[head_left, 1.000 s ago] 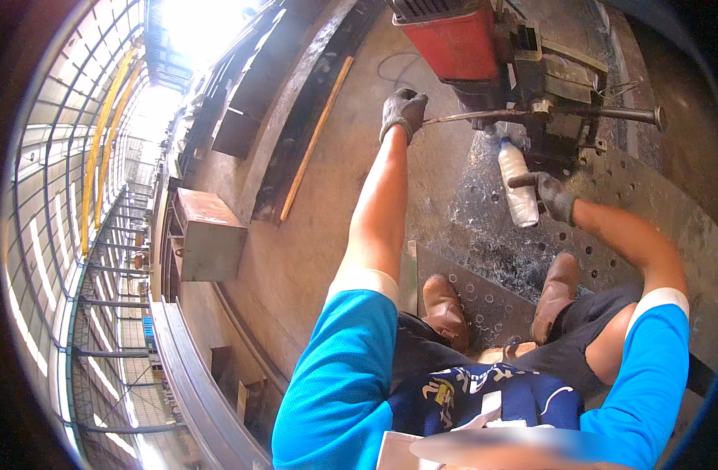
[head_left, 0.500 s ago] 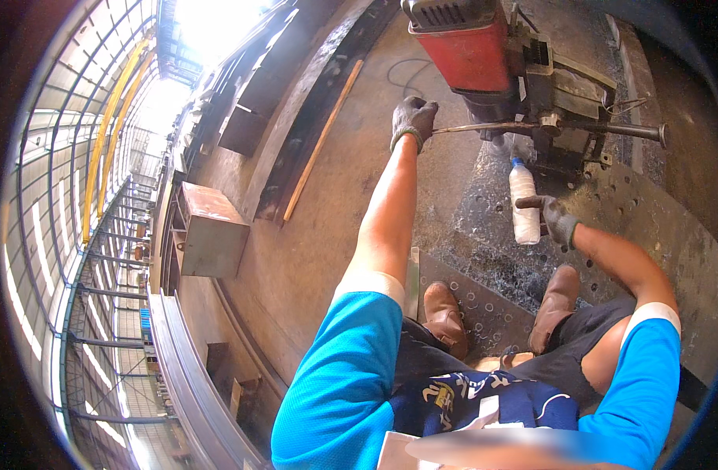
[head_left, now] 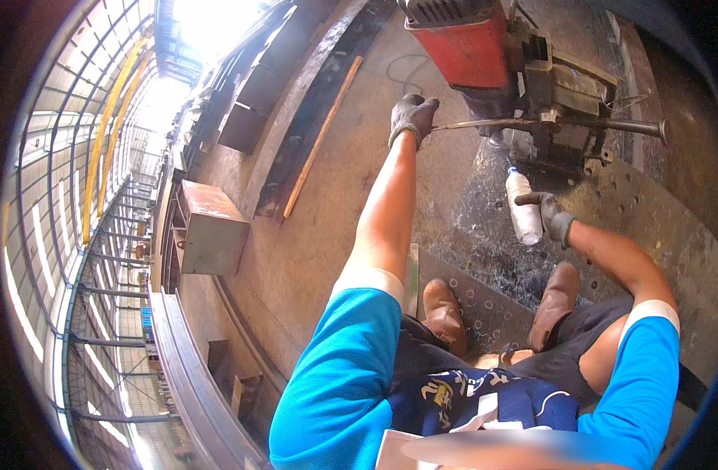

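My left hand, in a dark grey work glove, is closed round the left end of a long metal feed lever. That lever crosses the front of a red and black drilling machine. A plastic bottle with milky contents and a blue tip is in my gloved right hand. The thumb lies across the bottle's front, while the other fingers are partly hidden behind it. Its tip leans up toward the machine's base, just below the drill area, which is too dark to make out.
Beneath the machine lies a dark steel plate with drilled holes and scattered shavings. My brown boots rest on a perforated plate near it. A metal cabinet, long steel beams and a wooden strip are at left.
The bottle has tilted, its tip swinging slightly left and down. My left hand on the lever has shifted very slightly left.
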Action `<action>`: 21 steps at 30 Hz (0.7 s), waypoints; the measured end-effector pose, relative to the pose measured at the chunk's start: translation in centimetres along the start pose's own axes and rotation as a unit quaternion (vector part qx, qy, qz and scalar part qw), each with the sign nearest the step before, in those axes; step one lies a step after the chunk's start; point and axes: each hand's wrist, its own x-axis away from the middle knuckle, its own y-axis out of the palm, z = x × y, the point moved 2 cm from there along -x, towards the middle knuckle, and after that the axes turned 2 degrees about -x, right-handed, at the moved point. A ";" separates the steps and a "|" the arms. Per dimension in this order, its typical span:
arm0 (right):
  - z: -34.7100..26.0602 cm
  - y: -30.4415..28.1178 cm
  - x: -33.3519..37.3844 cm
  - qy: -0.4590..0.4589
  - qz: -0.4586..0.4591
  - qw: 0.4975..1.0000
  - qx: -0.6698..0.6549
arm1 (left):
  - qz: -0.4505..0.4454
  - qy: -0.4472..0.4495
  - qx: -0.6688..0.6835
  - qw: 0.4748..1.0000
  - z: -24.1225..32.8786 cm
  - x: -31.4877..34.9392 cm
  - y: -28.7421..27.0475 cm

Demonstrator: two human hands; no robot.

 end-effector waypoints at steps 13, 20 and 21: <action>0.0 0.6 0.7 -0.003 0.063 0.995 0.081 | -0.008 0.037 0.011 0.999 -2.1 -2.1 1.6; 2.0 -1.3 -2.4 -0.046 0.029 0.999 0.005 | 0.020 0.032 0.013 0.999 -2.0 -1.8 1.8; 2.0 -1.4 -2.4 -0.034 0.019 0.999 -0.031 | 0.020 0.032 0.018 0.999 -1.9 -1.7 1.7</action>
